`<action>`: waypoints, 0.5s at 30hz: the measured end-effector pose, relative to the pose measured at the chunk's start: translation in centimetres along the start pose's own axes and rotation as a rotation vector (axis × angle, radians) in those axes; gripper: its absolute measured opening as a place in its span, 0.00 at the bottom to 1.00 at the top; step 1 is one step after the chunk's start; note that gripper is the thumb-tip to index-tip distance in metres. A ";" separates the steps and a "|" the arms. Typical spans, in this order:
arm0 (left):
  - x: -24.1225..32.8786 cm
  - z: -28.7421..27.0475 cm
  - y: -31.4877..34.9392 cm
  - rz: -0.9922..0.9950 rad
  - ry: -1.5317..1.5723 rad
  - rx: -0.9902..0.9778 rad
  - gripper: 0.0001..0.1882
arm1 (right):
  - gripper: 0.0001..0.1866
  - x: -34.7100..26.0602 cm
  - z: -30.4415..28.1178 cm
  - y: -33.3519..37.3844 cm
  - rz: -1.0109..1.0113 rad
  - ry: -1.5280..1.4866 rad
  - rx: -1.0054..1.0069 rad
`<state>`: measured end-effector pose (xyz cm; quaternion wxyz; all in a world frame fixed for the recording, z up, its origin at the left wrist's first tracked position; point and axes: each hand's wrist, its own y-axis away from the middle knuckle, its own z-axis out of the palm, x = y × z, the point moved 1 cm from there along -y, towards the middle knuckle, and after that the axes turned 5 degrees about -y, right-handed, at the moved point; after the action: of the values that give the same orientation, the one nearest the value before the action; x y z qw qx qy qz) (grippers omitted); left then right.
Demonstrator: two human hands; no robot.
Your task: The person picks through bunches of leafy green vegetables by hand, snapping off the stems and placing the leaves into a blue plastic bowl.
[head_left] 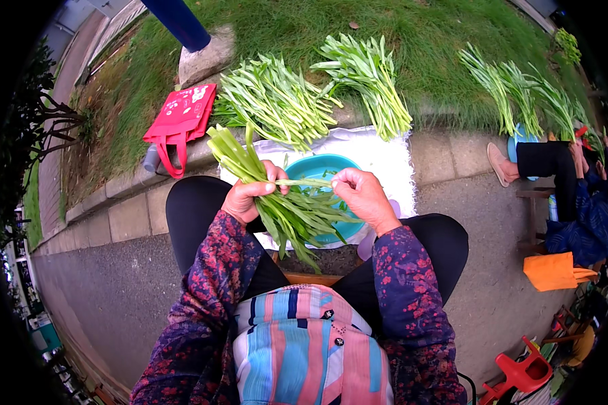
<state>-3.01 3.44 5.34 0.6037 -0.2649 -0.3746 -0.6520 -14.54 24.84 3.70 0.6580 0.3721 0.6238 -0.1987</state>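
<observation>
My left hand (248, 197) is closed round a bunch of long-leaved green vegetables (294, 219), pale stems pointing up and away, leaves hanging down to the right. One pale green stem (304, 182) stretches from that bunch across to my right hand (363, 194), which pinches its end between thumb and fingers. Below and behind the bunch sits a turquoise basin (327, 162) with bits of leaf in it. The basin rests on a white cloth (400, 158) between my knees.
Two piles of greens, one broad (270, 98) and one narrower (371, 84), lie at the grass edge. A red bag (182, 115) stands left, near a blue post (177, 23). At right sits another person (554, 169) near more greens (513, 91), an orange bag (554, 271) and a red chair (520, 371).
</observation>
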 end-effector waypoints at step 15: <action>-0.5 0.1 0.0 -0.058 -0.116 0.060 0.10 | 0.08 1.3 0.5 -0.2 0.147 -0.114 0.163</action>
<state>-2.99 3.78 5.02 0.5695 -0.2732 -0.4358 -0.6412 -14.13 24.61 2.42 0.6728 0.4573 0.5381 -0.2207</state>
